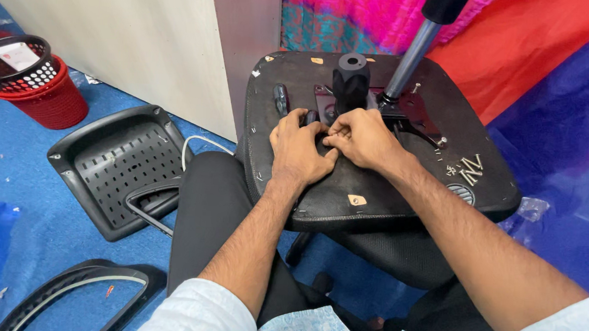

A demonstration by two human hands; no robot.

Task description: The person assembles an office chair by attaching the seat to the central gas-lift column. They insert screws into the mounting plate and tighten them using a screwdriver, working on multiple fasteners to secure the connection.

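An upturned black office chair seat (387, 184) rests on my lap, its underside facing up. A black metal mechanism plate (411, 111) with a black cylindrical hub (351, 78) is mounted on it, and a silver gas cylinder (411, 57) leans up from the plate. My left hand (299, 149) and my right hand (360, 139) meet at the plate's near edge, fingertips pinched together over something small that is hidden by the fingers.
A black perforated chair backrest (116, 166) lies on the blue floor at left, with a curved black frame piece (73, 295) below it. Stacked red and black baskets (33, 81) stand far left. A beige panel (147, 37) rises behind; crinkled clear plastic (530, 211) lies at right.
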